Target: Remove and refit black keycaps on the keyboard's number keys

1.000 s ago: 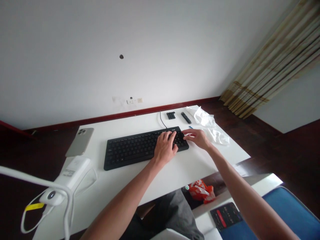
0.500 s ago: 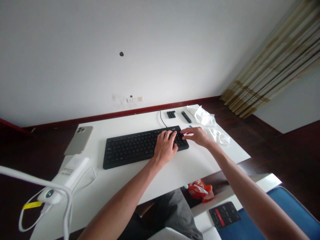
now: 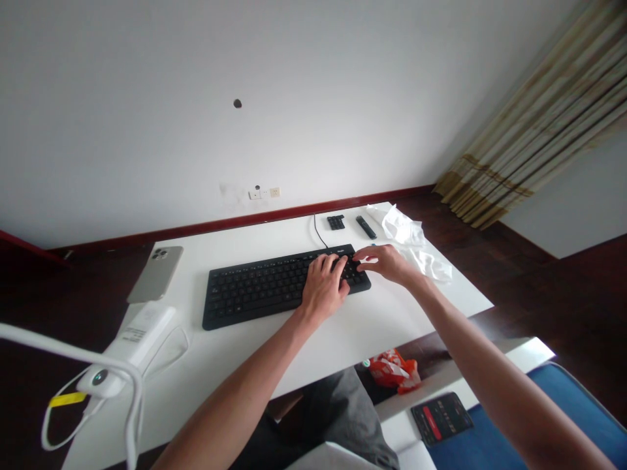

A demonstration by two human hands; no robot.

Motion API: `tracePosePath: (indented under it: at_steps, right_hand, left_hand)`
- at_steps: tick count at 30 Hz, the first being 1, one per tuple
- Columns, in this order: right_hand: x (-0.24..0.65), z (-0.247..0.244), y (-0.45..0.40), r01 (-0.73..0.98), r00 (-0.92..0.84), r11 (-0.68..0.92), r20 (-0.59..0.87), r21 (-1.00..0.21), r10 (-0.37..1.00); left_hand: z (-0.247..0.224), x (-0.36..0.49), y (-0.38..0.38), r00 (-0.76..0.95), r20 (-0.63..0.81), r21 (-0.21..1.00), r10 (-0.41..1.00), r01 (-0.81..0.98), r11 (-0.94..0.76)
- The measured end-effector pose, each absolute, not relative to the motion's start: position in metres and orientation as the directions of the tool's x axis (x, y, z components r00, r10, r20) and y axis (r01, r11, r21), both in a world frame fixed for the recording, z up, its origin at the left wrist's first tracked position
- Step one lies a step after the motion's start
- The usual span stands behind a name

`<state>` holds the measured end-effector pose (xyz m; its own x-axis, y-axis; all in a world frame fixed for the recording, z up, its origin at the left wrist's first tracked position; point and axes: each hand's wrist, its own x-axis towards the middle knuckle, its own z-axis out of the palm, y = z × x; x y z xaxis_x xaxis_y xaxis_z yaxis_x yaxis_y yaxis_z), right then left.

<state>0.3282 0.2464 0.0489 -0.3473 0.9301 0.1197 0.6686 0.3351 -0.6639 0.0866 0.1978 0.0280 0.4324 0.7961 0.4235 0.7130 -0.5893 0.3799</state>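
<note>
Phone (image 3: 155, 273) left of keyboard (image 3: 255, 287) (apart)

The keyboard (image 3: 274, 287) is black, flat and wide, lying on the white bench with its long side running left to right and its right end a little farther from the person. A thin black cable leaves its far edge near the right end. Its left and middle keys are bare, while the right part lies under the fingers of both hands.
</note>
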Motion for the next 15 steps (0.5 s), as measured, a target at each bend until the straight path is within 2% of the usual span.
tracePosePath:
  at_steps: [4, 10, 15]
  right_hand:
    - [0.325, 0.057, 0.253, 0.670, -0.382, 0.327, 0.068, -0.667, 0.922]
    - [0.327, 0.060, 0.255, 0.588, -0.420, 0.290, 0.022, -0.755, 0.907]
    - [0.335, 0.057, 0.251, 0.519, -0.381, 0.224, 0.011, -0.825, 0.924]
  left_hand:
    - [0.029, 0.086, 0.197, 0.434, 0.422, 0.382, 0.796, 0.711, -0.591]
    - [0.030, 0.086, 0.197, 0.434, 0.422, 0.380, 0.796, 0.713, -0.590]
    - [0.033, 0.086, 0.196, 0.443, 0.426, 0.360, 0.788, 0.717, -0.598]
